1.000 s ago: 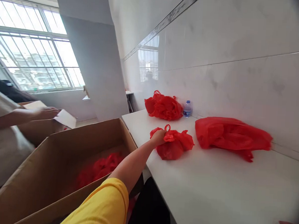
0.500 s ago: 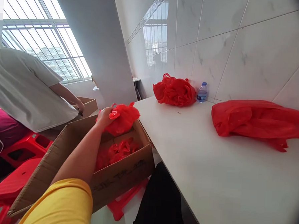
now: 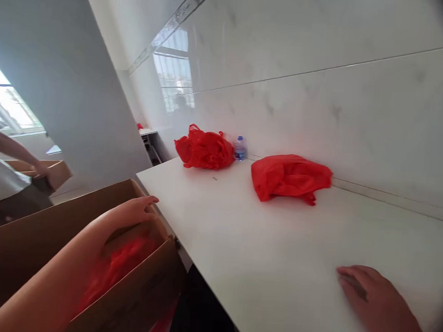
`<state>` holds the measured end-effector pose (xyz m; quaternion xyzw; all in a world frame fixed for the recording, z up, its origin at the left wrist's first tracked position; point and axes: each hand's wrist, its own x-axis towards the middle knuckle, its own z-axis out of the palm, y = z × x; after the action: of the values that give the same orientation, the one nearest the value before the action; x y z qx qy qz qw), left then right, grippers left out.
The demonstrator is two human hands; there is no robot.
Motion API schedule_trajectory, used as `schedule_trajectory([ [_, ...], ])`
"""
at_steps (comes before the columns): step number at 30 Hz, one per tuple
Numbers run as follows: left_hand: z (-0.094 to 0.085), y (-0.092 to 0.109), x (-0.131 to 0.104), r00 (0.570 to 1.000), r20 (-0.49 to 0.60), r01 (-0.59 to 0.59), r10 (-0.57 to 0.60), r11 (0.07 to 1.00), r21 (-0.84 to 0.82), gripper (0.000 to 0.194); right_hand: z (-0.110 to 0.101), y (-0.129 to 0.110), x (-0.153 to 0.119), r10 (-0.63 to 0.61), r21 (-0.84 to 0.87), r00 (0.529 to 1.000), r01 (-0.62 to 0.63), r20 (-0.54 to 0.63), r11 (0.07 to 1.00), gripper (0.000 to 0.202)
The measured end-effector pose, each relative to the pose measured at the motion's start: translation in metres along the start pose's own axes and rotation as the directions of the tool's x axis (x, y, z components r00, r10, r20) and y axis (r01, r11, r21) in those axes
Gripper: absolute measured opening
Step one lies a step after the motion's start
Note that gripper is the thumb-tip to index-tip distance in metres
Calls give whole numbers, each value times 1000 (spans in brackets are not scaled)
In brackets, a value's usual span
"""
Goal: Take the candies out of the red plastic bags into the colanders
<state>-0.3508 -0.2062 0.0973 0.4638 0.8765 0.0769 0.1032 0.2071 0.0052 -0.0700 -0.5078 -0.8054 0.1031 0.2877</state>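
My left hand (image 3: pixel 139 209) hangs over the cardboard box (image 3: pixel 137 280) beside the table, fingers apart and holding nothing. Below it, blurred red plastic bags (image 3: pixel 122 262) lie inside the box. Over the right part of the white table (image 3: pixel 260 267) is my right hand (image 3: pixel 373 293), its thumb and fingers parted with nothing between them. A flattened red bag (image 3: pixel 289 177) rests on the table near the wall, between my two hands and beyond them.
A bunched red bag (image 3: pixel 207 150) sits at the table's far end, touching or close to a water bottle (image 3: pixel 239 148). A co-worker (image 3: pixel 6 169) stands at the left by another cardboard box (image 3: pixel 59 175). A tiled wall (image 3: pixel 321 107) runs behind the table.
My left hand has let go of the red bag it held over the box. My right hand has come into view over the table. The camera has turned to the right.
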Motion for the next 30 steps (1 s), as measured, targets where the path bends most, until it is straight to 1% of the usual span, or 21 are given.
schedule_trajectory([
  [2, 1, 53, 14, 993, 23, -117, 117, 993, -5, 61, -5, -11, 0, 8, 0, 1000, -8, 2, 1000, 28],
  [3, 4, 80, 19, 981, 42, -191, 191, 981, -20, 59, -7, -17, -1, 10, 9, 1000, -10, 5, 1000, 27],
  [5, 13, 135, 25, 937, 72, -339, 342, 940, -42, 56, -11, -25, 0, 24, 39, 1000, -24, 7, 999, 25],
  [7, 28, 188, 29, 866, 78, -490, 494, 869, -68, 52, -15, -29, 0, 53, 88, 998, -55, 30, 995, 24],
  [9, 48, 238, 34, 764, 40, -638, 644, 763, -105, 49, -20, -30, 1, 83, 150, 994, -92, 69, 984, 23],
  [10, 59, 261, 37, 708, -5, -703, 706, 704, -105, 49, -22, -30, 2, 91, 182, 992, -105, 85, 978, 23],
  [12, 82, 303, 45, 628, -144, -774, 764, 633, -15, 56, -26, -30, 2, 94, 238, 991, -114, 96, 965, 22],
  [13, 94, 322, 50, 613, -231, -770, 756, 637, 41, 62, -28, -31, 3, 92, 257, 992, -112, 88, 960, 21],
  [14, 104, 338, 56, 611, -309, -747, 728, 660, 79, 71, -29, -32, 3, 92, 269, 993, -109, 77, 957, 21],
  [15, 115, 351, 63, 626, -374, -709, 685, 699, 92, 79, -30, -33, 3, 92, 275, 994, -107, 66, 956, 20],
  [16, 124, 361, 70, 650, -421, -667, 633, 740, 84, 84, -31, -34, 3, 93, 276, 994, -105, 55, 956, 19],
  [17, 133, 369, 77, 678, -447, -627, 583, 776, 63, 85, -31, -35, 3, 93, 274, 995, -102, 46, 956, 18],
  [18, 141, 373, 85, 706, -459, -593, 540, 805, 35, 79, -31, -36, 4, 91, 270, 995, -98, 40, 958, 18],
  [19, 149, 375, 91, 728, -460, -569, 509, 822, 9, 66, -31, -35, 5, 92, 264, 995, -99, 37, 960, 18],
  [20, 157, 376, 98, 743, -457, -556, 489, 831, -14, 49, -30, -35, 7, 97, 252, 995, -103, 37, 962, 18],
  [21, 164, 375, 103, 749, -458, -552, 478, 833, -34, 33, -29, -34, 11, 101, 235, 994, -106, 34, 966, 19],
  [22, 171, 373, 106, 749, -468, -554, 470, 831, -52, 22, -27, -32, 15, 103, 211, 994, -106, 28, 972, 20],
  [23, 177, 372, 109, 742, -484, -561, 464, 825, -70, 17, -25, -31, 21, 102, 181, 995, -103, 14, 978, 20],
  [26, 187, 370, 113, 709, -536, -599, 458, 793, -114, 14, -11, -33, 48, 73, 85, 994, -66, -78, 994, 28],
  [28, 188, 370, 117, 696, -555, -622, 456, 769, -148, 13, 3, -40, 70, 45, 48, 987, -38, -151, 998, 44],
  [30, 188, 370, 122, 692, -568, -641, 446, 742, -199, 17, 18, -49, 93, 32, 56, 979, -21, -202, 998, 58],
])
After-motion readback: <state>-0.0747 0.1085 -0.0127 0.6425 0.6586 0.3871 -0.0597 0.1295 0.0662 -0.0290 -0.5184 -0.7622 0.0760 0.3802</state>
